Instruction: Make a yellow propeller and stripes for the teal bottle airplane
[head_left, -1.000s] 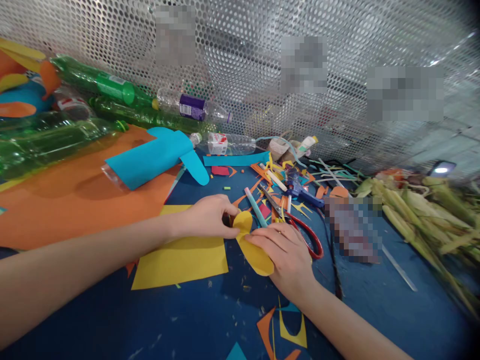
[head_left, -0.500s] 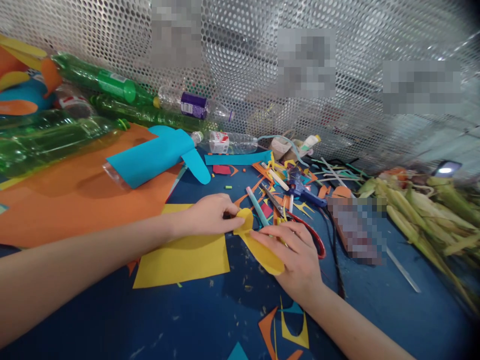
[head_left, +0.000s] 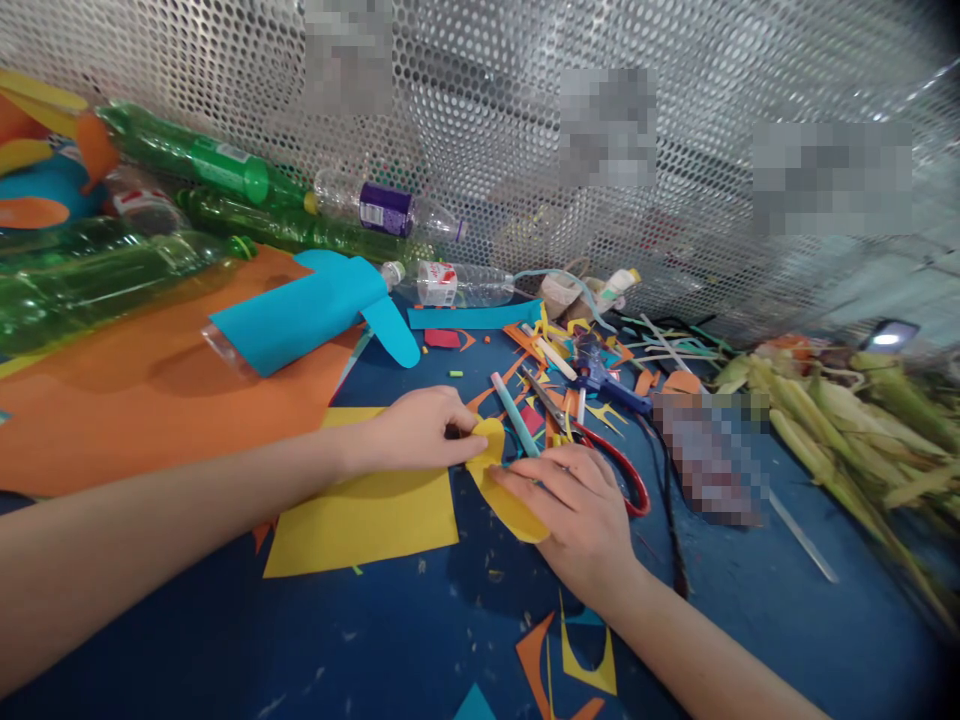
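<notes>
Between my hands is a yellow paper cutout (head_left: 514, 510) with a rounded small end and a longer rounded part. My left hand (head_left: 431, 428) pinches its small end between thumb and fingers. My right hand (head_left: 585, 510) grips the longer part, fingers on top and the thumb hidden. Under my left wrist lies a yellow paper sheet (head_left: 367, 530). Just beyond my right hand are red-handled scissors (head_left: 619, 465) and a light blue marker-like stick (head_left: 515, 415). A bottle wrapped in blue paper (head_left: 300, 318) with rounded flaps lies on its side behind my left arm.
Orange paper (head_left: 165, 400) covers the left of the blue table. Plastic bottles (head_left: 225, 165) lie along the perforated metal screen (head_left: 480, 130). A blue glue gun (head_left: 607, 380) rests among paper scraps, with its black cord (head_left: 671, 520) running forward. Corn husks (head_left: 840, 430) are at right.
My right hand has shifted slightly left, and the longer part of the yellow cutout has moved left with it and bent a little. My left hand keeps its pinch.
</notes>
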